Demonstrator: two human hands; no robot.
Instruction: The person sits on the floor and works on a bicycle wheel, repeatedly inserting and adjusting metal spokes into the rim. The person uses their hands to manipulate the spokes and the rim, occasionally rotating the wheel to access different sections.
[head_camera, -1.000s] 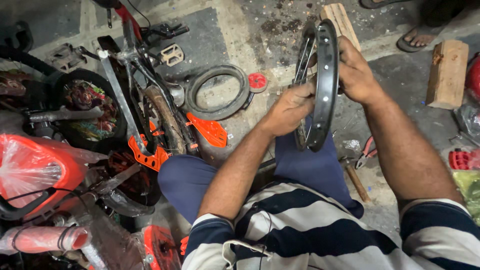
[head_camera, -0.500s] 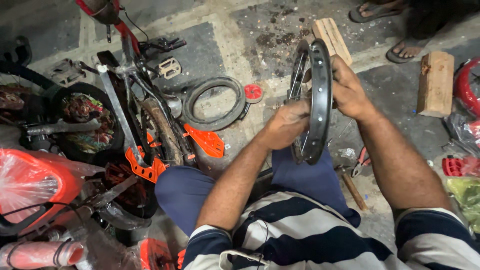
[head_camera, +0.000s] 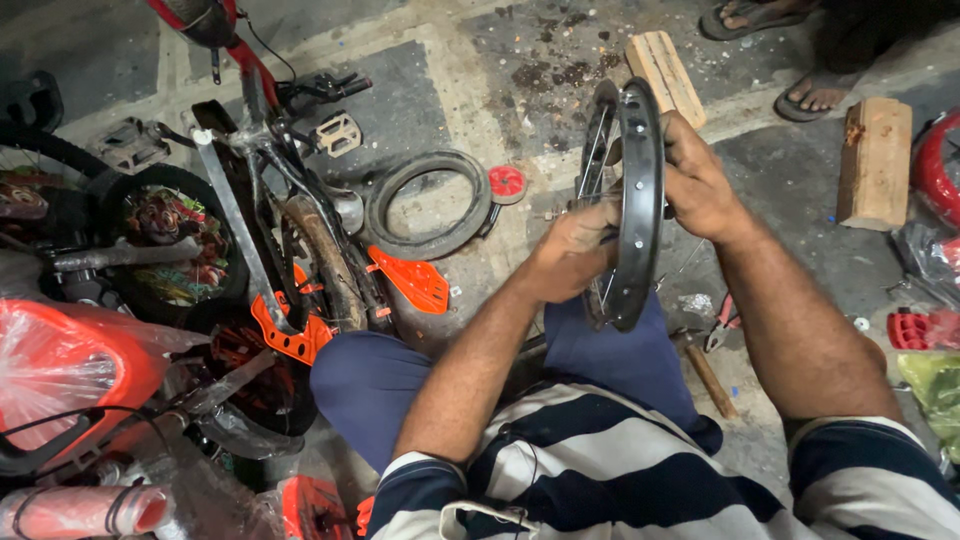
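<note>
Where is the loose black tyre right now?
The tyre lies flat on the floor left of the rim, beside a small red disc.

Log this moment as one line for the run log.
left hand: at spokes of black wheel rim | right hand: grips rim edge | rim: upright over lap | nearby: loose tyre, pliers on floor

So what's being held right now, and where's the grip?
A black wheel rim, upright: right hand on its outer edge, left hand at the spokes near the middle.
</note>
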